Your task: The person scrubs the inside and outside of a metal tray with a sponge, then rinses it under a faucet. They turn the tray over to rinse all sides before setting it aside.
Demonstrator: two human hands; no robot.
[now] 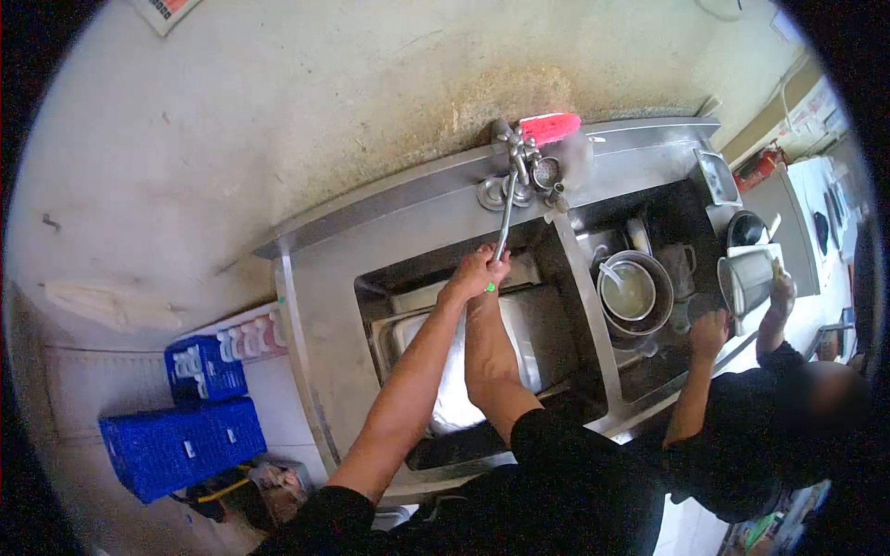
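My left hand [471, 276] and my right hand [497, 269] are together under the tip of the faucet's long spout [507, 218]. The left hand wraps over the right near its wrist. Most of the right hand's fingers are hidden, and a small bright green spot shows between the hands. Both forearms reach over the left sink basin [584, 347]. Below them a large metal pan [528, 343] lies in the basin, partly covered by my arms.
The right basin holds a pot with cloudy liquid [630, 295] and a clear jug [680, 264]. At right, a person in black [742, 435] holds a metal container [746, 281]. A pink-red brush [550, 128] lies behind the faucet. Blue crates [185, 445] stand at lower left.
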